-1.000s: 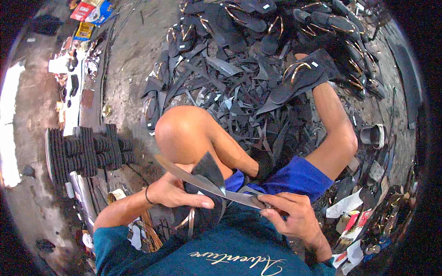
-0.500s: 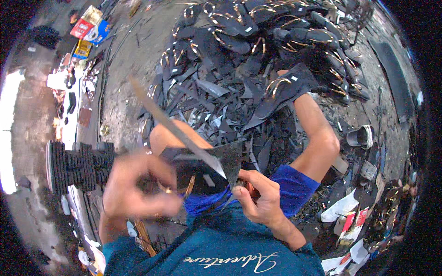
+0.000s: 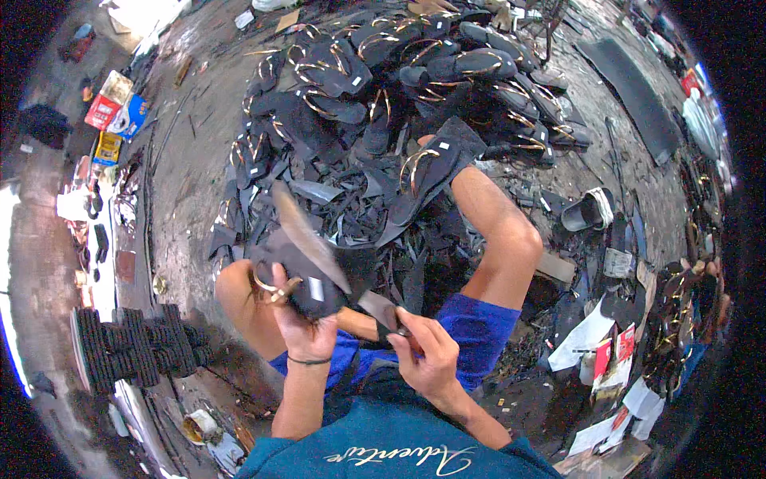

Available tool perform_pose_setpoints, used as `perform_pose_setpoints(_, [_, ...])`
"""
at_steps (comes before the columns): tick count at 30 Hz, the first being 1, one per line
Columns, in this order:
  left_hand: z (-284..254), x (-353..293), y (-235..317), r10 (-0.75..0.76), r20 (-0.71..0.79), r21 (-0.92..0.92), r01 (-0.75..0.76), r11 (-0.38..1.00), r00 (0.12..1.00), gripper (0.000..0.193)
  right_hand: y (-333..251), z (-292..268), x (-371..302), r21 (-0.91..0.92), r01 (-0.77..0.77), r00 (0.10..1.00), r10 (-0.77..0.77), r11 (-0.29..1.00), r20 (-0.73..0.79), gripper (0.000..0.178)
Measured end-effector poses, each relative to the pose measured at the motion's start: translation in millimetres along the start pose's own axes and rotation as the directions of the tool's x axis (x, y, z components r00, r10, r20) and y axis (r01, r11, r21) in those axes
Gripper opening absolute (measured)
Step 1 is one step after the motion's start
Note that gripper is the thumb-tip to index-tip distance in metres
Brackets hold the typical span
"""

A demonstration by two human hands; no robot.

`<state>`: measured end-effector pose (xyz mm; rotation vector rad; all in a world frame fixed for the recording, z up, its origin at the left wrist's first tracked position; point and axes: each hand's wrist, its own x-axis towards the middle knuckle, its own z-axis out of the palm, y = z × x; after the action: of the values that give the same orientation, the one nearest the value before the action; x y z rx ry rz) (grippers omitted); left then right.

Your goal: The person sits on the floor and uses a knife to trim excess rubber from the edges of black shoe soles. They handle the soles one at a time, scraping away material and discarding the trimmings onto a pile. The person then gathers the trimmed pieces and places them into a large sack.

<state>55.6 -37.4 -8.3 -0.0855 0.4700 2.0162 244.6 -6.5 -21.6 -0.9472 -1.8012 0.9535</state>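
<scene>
A black sandal [image 3: 291,263] with gold straps rests in my left hand [image 3: 303,327], its thumb up by the straps and a white label showing. Along the sandal's right edge runs a long, narrow, tan-grey blade-like strip [image 3: 313,243], blurred; I cannot tell what holds it. My right hand [image 3: 428,351] pinches a small, flat, dark grey piece [image 3: 377,306] between thumb and fingers, just right of the sandal. Beyond, another black sandal [image 3: 427,172] with gold straps lies over my right foot, joined to a larger dark sheet.
Black offcuts [image 3: 319,215] cover the floor between my legs. A large pile of gold-strapped sandals [image 3: 383,60] lies beyond. Stacked black soles [image 3: 136,351] stand at left. A cup-like dark container [image 3: 584,211] and a long dark sheet [image 3: 630,100] are at right.
My left hand has come up and right, bringing the sandal above my lap. The blade-like strip now slants more steeply. The large dark sheet corner has left my right hand. The view has shifted.
</scene>
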Motion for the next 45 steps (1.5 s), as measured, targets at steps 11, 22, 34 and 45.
perform_pose_setpoints(11, [-16.9, -26.2, -4.8, 0.024, -0.366, 0.339, 0.11, 0.934, 0.93, 0.043, -0.3, -69.9, -25.0, -0.066, -0.292, 0.933, 0.299, 0.954, 0.199, 0.029])
perform_pose_setpoints(22, [-37.9, -75.1, 17.8, -0.119, -0.433, 0.48, 0.34, 0.809, 0.894, 0.04, -29.6, -79.6, -37.4, -0.17, -0.412, 0.725, 0.435, 0.895, 0.534, 0.028])
perform_pose_setpoints(34, [-62.8, -99.8, 29.1, -0.001, -0.448, 0.475, 0.239, 0.847, 0.894, 0.045, -34.0, -38.6, -30.0, -0.084, -0.426, 0.694, 0.385, 0.901, 0.609, 0.027])
perform_pose_setpoints(45, [-62.2, -102.4, 37.4, 0.063, -0.568, 0.597, 0.358, 0.718, 0.821, 0.049, -16.4, 17.4, -14.7, -0.029, -0.424, 0.702, 0.349, 0.905, 0.621, 0.028])
